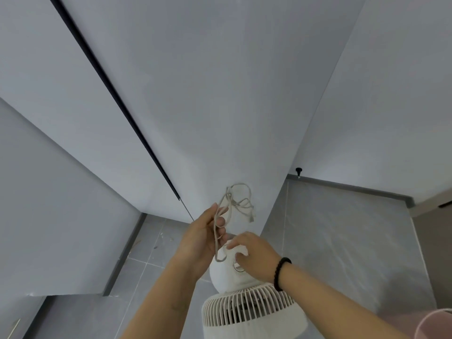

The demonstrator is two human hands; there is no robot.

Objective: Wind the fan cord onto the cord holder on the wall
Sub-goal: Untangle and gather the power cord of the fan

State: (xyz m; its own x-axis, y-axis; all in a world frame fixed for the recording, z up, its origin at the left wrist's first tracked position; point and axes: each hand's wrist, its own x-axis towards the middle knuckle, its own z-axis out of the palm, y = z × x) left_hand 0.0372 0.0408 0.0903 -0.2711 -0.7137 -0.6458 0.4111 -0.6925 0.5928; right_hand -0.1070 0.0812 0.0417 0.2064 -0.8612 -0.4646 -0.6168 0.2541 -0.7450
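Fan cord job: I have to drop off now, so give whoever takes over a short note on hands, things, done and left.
Left hand holds loops of the fan cord, raised near the wall.
Right hand rests on the back of the white fan, fingers curled; whether it grips anything cannot be told.
Done: cord partly gathered; loose end hangs free.
Left: no cord holder shows in view; find it, then wind the cord on.

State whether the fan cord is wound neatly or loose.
Loose: the cord hangs in untidy loops from the left hand, its plug end dangling free.
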